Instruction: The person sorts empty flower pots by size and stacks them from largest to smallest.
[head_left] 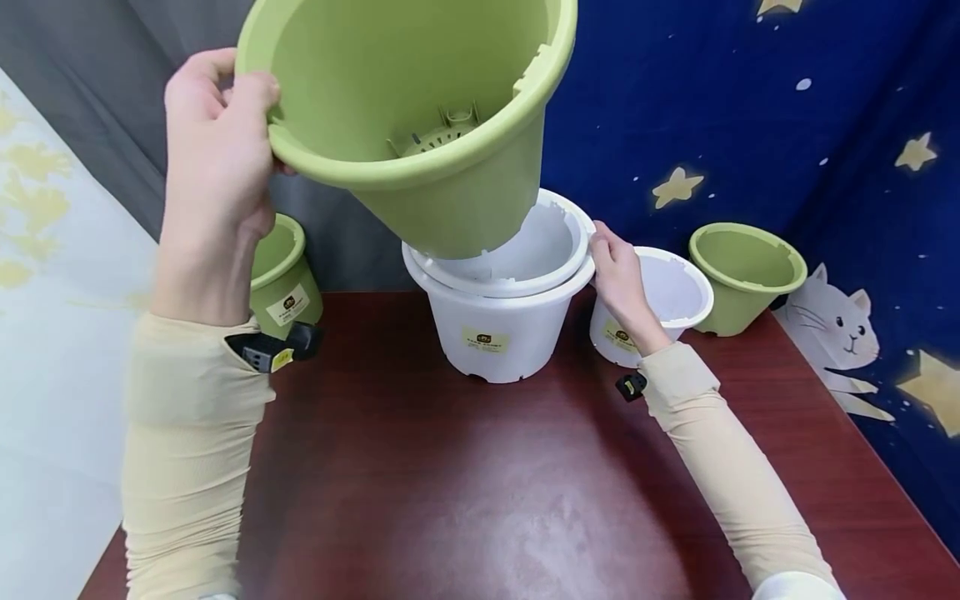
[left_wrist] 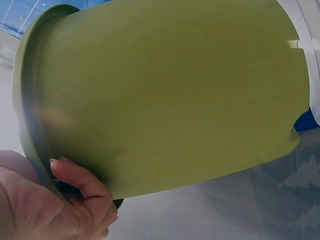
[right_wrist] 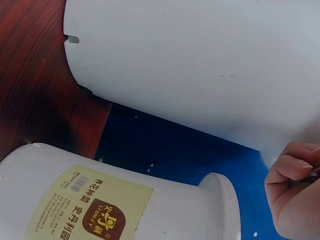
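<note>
Green and tilted, the large pot (head_left: 457, 200) hung in midair, its rim (head_left: 375, 173) grasped by the left hand (head_left: 217, 137); I could see its slotted floor (head_left: 431, 146). Curled fingers of the right hand (head_left: 621, 271) held 2 nested white pots (head_left: 528, 329) on the table (head_left: 450, 467).

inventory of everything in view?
raised green pot: 1, green, midair
nested white pots: 2, white, rear centre
smaller white pot: 1, white, centre-right
standing green pots: 2, green, rear left/right
labels: 3, pale, on pots
table: 1, maroon, below
starry curtain: 1, blue, rear right
cat figure: 1, pale, right
grey curtain: 1, grey, rear left
patterned backdrop: 1, white-yellow, left
left hand: 1, bare, raised pot's rim
right hand: 1, bare, nested pots' rim
sleeves: 2, beige, arms
wrist cameras: 2, black, wrists
</note>
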